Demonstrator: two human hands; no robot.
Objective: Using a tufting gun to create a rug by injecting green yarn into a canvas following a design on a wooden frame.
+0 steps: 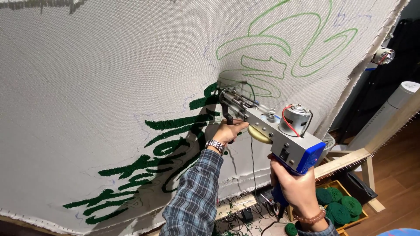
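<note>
I am holding a tufting gun [271, 131] against a stretched grey cloth [87, 78], the tool lying at about 4 o'clock from the centre of the view with its needle end pointing toward 10 o'clock. My right hand [294, 183] is wrapping closed around the blue rear grip at 5 o'clock, fingers curled tight, a bead bracelet [311, 217] sitting at the wrist. My left hand [229, 131] is closing around the black front handle just under the gun's nose, near the centre; a metal watch [215, 145] and a plaid sleeve [194, 196] are running down from it toward 6 o'clock. The gun's nose is touching the cloth, where a thin green yarn [250, 89] is looping up from it. A silver motor [295, 120] with red wire is standing on top of the body, and a pale yellow disc [258, 135] is showing at its side. Dark green tufted strokes [170, 124] are spreading from the needle point toward 8 o'clock, ending near the cloth's lower edge. Light green outlines [280, 39] are lying at 1 o'clock, not filled in. The cloth is hanging on a wooden frame [350, 157] whose bar is slanting at 3 to 4 o'clock. Below it, at 5 o'clock, green yarn balls [341, 205] are resting in a wooden box on the floor.
</note>
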